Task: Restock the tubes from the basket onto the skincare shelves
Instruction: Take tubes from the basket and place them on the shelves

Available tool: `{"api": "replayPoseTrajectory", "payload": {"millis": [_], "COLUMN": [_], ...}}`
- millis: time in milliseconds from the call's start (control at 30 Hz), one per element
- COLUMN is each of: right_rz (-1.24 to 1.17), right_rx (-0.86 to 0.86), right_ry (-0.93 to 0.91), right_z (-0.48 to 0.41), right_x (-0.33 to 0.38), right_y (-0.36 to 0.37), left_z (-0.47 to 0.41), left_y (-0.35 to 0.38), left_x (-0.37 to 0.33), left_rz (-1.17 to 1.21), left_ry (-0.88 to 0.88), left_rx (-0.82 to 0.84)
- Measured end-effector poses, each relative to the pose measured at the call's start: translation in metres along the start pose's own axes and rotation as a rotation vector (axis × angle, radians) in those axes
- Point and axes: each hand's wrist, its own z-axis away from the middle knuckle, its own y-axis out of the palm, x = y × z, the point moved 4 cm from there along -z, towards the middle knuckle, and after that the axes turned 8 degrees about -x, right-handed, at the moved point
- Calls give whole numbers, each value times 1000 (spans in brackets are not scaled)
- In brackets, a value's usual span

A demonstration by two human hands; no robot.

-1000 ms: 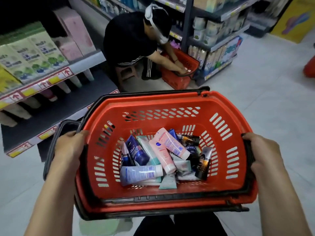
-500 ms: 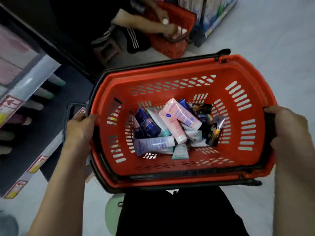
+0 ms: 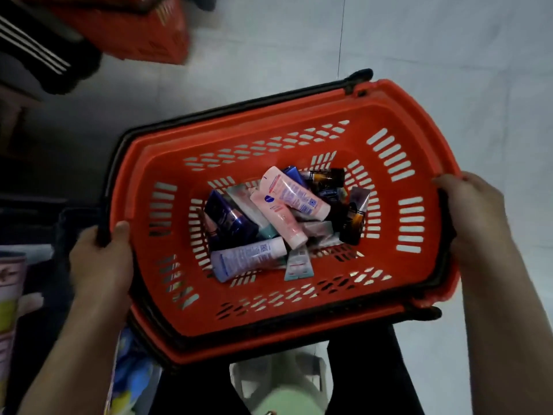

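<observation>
I hold a red plastic basket (image 3: 398,115) with black handles in front of me, above the floor. My left hand (image 3: 101,259) grips its left rim, thumb over the edge. At the right end, my right hand (image 3: 475,217) grips the rim. In the basket's bottom lies a heap of several tubes: two pink ones (image 3: 294,196) on top, a dark blue one (image 3: 229,218), a pale blue one (image 3: 248,257), a black and orange one (image 3: 353,221) and a small teal one (image 3: 297,263). The skincare shelves are barely in view at the left edge.
A second red basket (image 3: 149,34) and another person's striped dark trouser leg (image 3: 39,49) are at the top left. Boxed goods (image 3: 9,301) show at the left edge. A pale green stool (image 3: 287,393) sits below the basket between my legs. Pale tiled floor (image 3: 419,40) spreads to the right.
My view has tipped downward and the basket has come lower and closer; the other person and the shelves have slid out of the top and left. Both hands keep their grip.
</observation>
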Motion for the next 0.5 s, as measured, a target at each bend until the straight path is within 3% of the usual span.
{"api": "replayPoseTrajectory", "payload": {"millis": [233,333,500], "right_rz": [103,149,193], "right_rx": [-58,-84,-136], "right_ry": [56,59,17], "right_z": [-58,-84,-99], "right_x": [-146,-206,-303], "right_y": [72,98,128], "left_z": [-45,-53,-64], "left_y": [106,141,186], "left_x": [107,153,237], "left_rz": [-91,-180,-212], "left_ry": [22,106,74], "left_rx": [81,47,26]}}
